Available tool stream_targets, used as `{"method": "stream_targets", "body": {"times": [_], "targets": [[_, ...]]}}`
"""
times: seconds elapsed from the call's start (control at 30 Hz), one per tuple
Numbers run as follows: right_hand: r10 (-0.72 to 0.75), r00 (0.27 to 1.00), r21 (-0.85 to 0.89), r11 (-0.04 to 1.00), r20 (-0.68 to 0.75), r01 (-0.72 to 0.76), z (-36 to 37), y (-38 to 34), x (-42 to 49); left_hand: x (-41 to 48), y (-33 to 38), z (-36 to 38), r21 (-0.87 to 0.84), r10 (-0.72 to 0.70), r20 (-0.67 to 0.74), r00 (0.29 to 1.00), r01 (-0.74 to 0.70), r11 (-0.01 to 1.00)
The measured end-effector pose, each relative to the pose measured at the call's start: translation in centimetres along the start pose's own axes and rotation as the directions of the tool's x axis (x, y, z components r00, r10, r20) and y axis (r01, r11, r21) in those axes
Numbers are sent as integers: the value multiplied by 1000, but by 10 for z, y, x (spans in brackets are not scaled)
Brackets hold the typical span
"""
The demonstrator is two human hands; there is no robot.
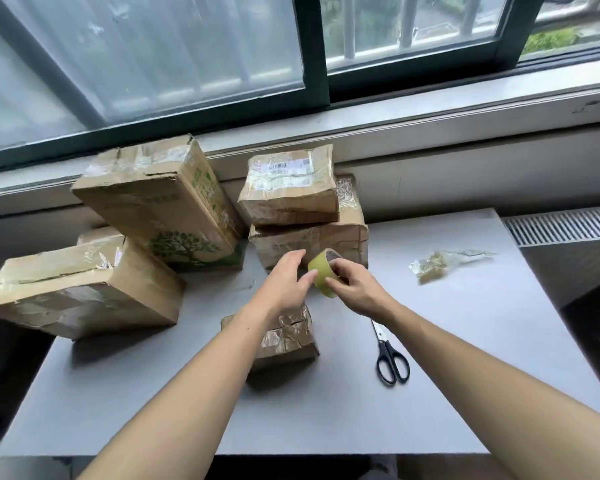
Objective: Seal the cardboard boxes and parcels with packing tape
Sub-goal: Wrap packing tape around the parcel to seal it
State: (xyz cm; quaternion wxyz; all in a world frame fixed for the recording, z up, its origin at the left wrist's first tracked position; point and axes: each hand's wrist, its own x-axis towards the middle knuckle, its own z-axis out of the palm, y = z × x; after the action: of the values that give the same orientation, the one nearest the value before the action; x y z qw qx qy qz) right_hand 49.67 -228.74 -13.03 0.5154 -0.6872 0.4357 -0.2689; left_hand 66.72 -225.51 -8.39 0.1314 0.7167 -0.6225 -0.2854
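Note:
A yellowish roll of packing tape [321, 271] is held above the grey table [430, 393]. My right hand [355, 289] grips the roll from the right, fingers curled round it. My left hand [288, 280] touches the roll's left side with thumb and fingertips. Below my left wrist lies a small cardboard parcel [288, 337], partly hidden by my forearm. Further back stand a two-high stack of boxes [298, 188], a tilted box printed with a green tree [163, 206], and a taped box [77, 292] overhanging the table's left edge.
Black-handled scissors [390, 358] lie on the table right of the small parcel. A crumpled wad of used clear tape [437, 266] sits at the back right. A windowsill [430, 112] and window run behind; a radiator grille [565, 226] is at the right.

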Motion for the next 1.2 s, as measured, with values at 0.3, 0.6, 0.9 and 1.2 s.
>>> {"method": "stream_targets", "body": {"times": [0.3,0.6,0.9,1.2], "targets": [[-46,999,99,994,4,46,17,-47,-7,-19,-6,-29,-81,156,-186,970,-174,981],[-22,1000,225,974,9,19,66,-105,-4,-60,-38,-71,-91,207,-422,883,-268,959],[-141,983,66,989,114,135,93,-145,-12,-80,-61,-102,-425,-90,-418,904,-107,899],[-111,978,-166,976,175,141,101,-144,-17,-75,-80,-106,-416,-90,-325,941,-57,908]]}}
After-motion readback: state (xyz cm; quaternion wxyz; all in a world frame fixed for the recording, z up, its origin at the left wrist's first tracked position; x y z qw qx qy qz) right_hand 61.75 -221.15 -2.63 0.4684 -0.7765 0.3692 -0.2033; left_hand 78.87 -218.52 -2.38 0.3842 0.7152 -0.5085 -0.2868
